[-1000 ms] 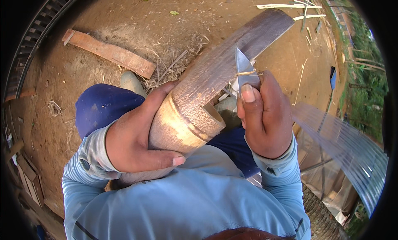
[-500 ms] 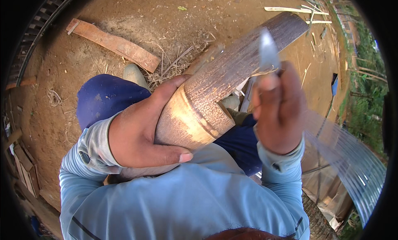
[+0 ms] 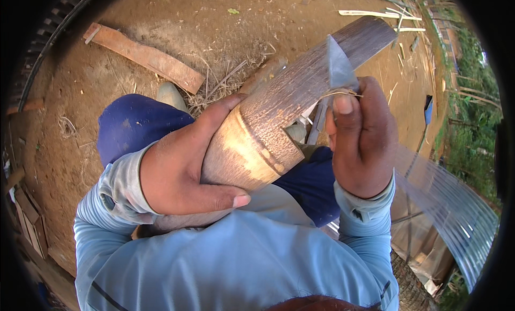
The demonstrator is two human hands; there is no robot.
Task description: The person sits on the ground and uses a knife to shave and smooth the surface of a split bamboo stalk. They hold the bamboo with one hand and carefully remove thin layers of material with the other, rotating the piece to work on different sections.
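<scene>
A thick bamboo section (image 3: 300,85) lies slantwise across my lap, its dark far end pointing up and right. Near its closer end runs a pale, scraped node ring, and a notch is cut into its right side. My left hand (image 3: 185,169) wraps around the near end, thumb pressed along it. In my right hand (image 3: 365,142) is a knife (image 3: 339,64), its handle mostly hidden in the closed fingers. The pointed blade stands up in front of the bamboo's far part. A thin curled shaving (image 3: 343,92) clings at the base of the blade.
A reddish wooden plank (image 3: 145,56) lies on the dirt ground, with dry fibres beside it. Pale split strips (image 3: 375,14) are scattered at the far right. To the right, a translucent corrugated sheet (image 3: 450,209) slopes down. A blue-handled tool (image 3: 428,110) lies beyond it.
The knife, blurred by motion before, now appears sharp; it has shifted slightly left. My left hand keeps its grip, and the bamboo has barely moved.
</scene>
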